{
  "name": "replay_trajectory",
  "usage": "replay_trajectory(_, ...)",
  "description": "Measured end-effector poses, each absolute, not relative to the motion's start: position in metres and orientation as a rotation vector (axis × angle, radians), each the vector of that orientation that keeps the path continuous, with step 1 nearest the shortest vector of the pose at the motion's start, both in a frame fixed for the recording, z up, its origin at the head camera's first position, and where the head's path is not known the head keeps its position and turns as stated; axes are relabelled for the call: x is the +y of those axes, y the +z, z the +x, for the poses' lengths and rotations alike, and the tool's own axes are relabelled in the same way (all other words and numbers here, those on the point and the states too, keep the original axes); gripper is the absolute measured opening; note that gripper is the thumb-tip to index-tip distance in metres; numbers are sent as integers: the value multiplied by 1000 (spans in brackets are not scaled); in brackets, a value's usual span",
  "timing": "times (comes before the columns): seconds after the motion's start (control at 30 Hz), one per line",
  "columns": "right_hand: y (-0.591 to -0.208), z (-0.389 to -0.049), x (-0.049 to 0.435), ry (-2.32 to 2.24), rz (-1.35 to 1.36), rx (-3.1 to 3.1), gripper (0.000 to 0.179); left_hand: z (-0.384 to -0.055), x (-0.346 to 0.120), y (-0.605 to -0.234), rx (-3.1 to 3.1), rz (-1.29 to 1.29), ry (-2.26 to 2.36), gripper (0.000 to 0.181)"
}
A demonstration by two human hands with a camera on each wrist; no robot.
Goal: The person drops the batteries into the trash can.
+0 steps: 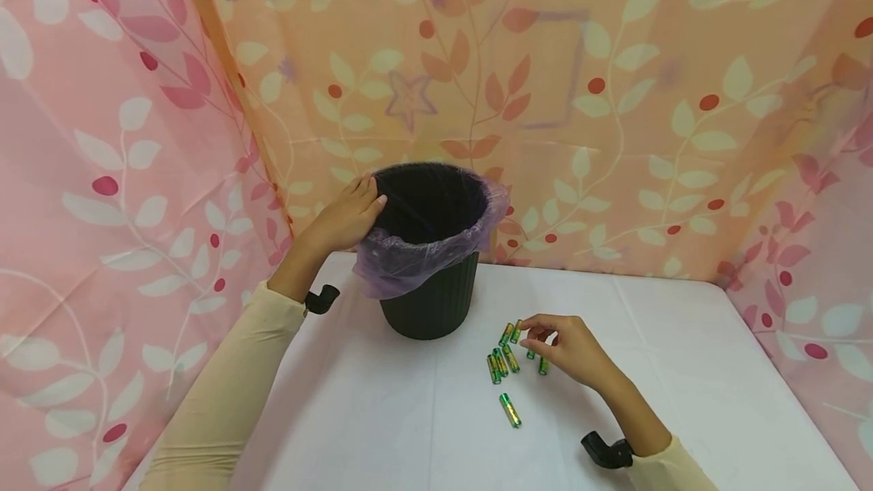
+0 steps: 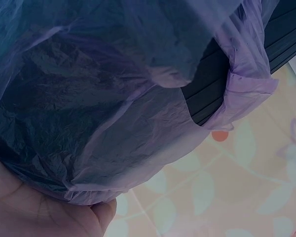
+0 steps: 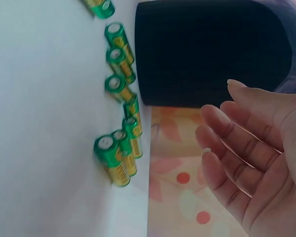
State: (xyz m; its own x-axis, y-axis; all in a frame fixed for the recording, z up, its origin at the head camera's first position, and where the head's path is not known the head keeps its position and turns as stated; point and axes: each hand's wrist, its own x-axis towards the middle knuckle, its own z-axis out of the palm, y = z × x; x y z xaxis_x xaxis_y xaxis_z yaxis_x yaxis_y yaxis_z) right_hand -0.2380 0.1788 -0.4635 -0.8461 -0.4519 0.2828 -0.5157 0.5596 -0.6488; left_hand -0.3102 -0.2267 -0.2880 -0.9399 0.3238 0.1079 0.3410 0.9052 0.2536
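Observation:
A dark trash bin (image 1: 430,301) lined with a thin purple plastic bag (image 1: 409,267) stands on the white table. My left hand (image 1: 351,214) grips the bin's left rim through the bag. In the left wrist view, the palm (image 2: 39,212) lies against the purple film, and most of the fingers are out of sight. My right hand (image 1: 566,343) hovers over several green and gold batteries (image 1: 501,362) right of the bin. Its fingers are loosely bent and hold nothing, as the right wrist view also shows. One battery (image 1: 510,410) lies apart, nearer the front.
The white cloth-covered table (image 1: 648,339) reaches to patterned curtains. An orange floral curtain (image 1: 546,97) hangs close behind the bin, and a pink one (image 1: 102,211) borders the left side. Black wrist mounts (image 1: 607,449) stick out from both forearms.

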Motion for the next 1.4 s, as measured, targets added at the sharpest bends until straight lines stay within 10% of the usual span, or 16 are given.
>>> replay_trajectory(1.4, -491, -252, 196, 1005, 263, -3146, 32, -313, -229, -290, -2978, -529, -499, 66)
